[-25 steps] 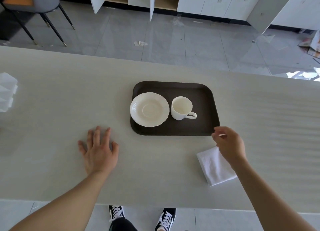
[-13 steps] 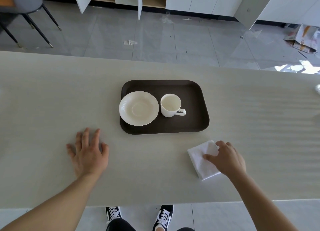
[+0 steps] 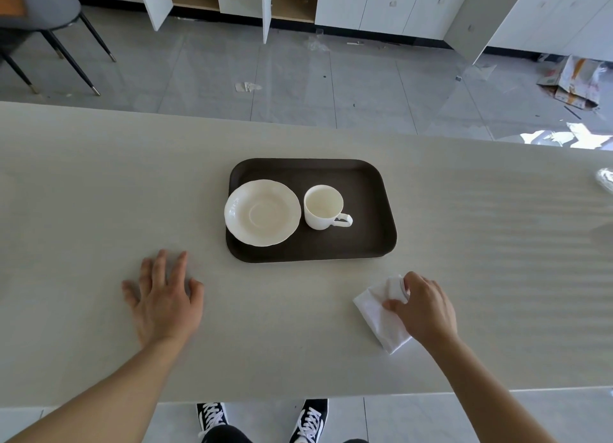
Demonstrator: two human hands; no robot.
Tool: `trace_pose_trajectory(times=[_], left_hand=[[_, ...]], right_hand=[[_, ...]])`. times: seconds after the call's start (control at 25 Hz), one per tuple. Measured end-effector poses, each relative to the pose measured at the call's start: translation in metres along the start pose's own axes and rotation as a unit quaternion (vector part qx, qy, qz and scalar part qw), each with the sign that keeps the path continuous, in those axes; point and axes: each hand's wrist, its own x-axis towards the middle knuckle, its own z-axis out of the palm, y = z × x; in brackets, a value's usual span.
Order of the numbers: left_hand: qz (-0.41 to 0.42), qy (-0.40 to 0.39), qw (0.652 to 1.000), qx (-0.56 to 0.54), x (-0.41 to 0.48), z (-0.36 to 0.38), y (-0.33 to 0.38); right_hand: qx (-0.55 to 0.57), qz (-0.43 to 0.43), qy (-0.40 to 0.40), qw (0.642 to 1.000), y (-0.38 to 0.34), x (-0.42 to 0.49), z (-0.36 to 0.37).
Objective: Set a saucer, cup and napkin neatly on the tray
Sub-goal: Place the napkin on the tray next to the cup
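Observation:
A dark brown tray [image 3: 368, 243] lies on the pale table. On its left side rests a white saucer [image 3: 262, 213], overhanging the tray's left rim a little. A white cup [image 3: 323, 207] stands upright beside the saucer, its handle pointing right. The folded white napkin [image 3: 374, 310] lies on the table in front of the tray's right corner. My right hand [image 3: 423, 306] pinches the napkin's far edge, which is lifted and bunched between thumb and fingers. My left hand [image 3: 164, 298] lies flat on the table with fingers spread, left of the tray.
The table's near edge [image 3: 298, 399] runs just above my shoes. A glossy object [image 3: 605, 178] peeks in at the far right edge of the table. Beyond the table are a grey floor, a chair [image 3: 49, 21] and white cabinets.
My right hand came back from the tray's corner to the napkin and closed on its far edge, lifting it. The left hand stayed flat on the table.

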Motion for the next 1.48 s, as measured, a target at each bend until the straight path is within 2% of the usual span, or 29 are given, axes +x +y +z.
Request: trace_pose_trajectory(times=[0.2, 0.48, 0.64, 0.76, 0.96, 1.12, 1.24, 1.36, 1.48], left_hand=[[0.000, 0.004, 1.000, 0.001, 0.001, 0.002, -0.001], [0.003, 0.010, 1.000, 0.002, 0.001, 0.004, -0.002], [0.000, 0.011, 1.000, 0.003, 0.000, 0.005, -0.002], [0.003, 0.015, 1.000, 0.004, 0.001, 0.006, -0.002], [0.003, 0.025, 1.000, 0.001, 0.001, 0.005, -0.001], [0.004, 0.022, 1.000, 0.006, 0.001, 0.004, -0.001], [0.004, 0.021, 1.000, 0.008, 0.001, 0.004, -0.002], [0.005, 0.020, 1.000, 0.011, 0.001, 0.004, -0.002], [0.004, 0.019, 1.000, 0.012, 0.001, 0.005, -0.002]], right_hand=[[0.147, 0.035, 0.027, 0.988, 0.002, 0.007, -0.017], [0.349, 0.095, 0.079, 0.929, -0.020, 0.071, -0.056], [0.395, 0.136, 0.080, 0.905, -0.037, 0.100, -0.050], [0.402, 0.143, 0.064, 0.902, -0.045, 0.110, -0.040], [0.297, 0.100, 0.048, 0.948, -0.045, 0.110, -0.030], [0.236, 0.072, 0.032, 0.969, -0.037, 0.108, -0.029], [0.192, 0.023, 0.098, 0.976, -0.038, 0.103, -0.031], [0.208, -0.056, 0.197, 0.957, -0.057, 0.094, -0.037], [0.245, -0.114, 0.210, 0.940, -0.092, 0.084, -0.045]])
